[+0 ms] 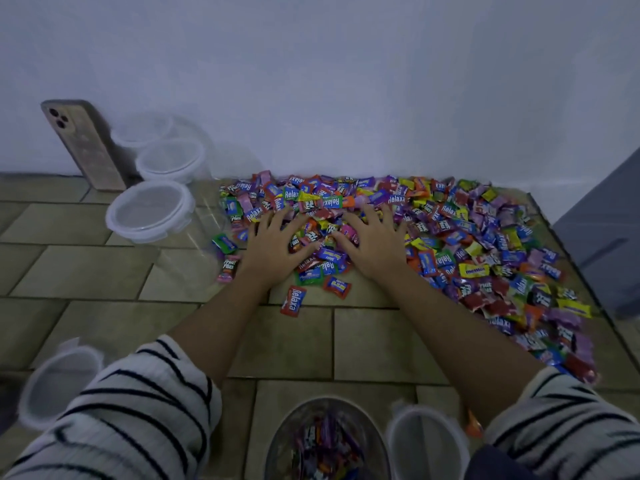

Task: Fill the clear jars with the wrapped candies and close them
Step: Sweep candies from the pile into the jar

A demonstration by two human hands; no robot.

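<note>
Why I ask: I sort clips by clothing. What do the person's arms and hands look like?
The left hand and right hand are bare: no gloves, and no ring, watch or bracelet shows. The left sleeve and right sleeve are white ribbed knit with thin dark stripes, leaving the forearms uncovered.

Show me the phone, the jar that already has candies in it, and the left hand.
phone (83,143), head view, middle of its back.
jar with candies (325,400), head view, far rim.
left hand (273,247), head view, back of the hand.
</note>
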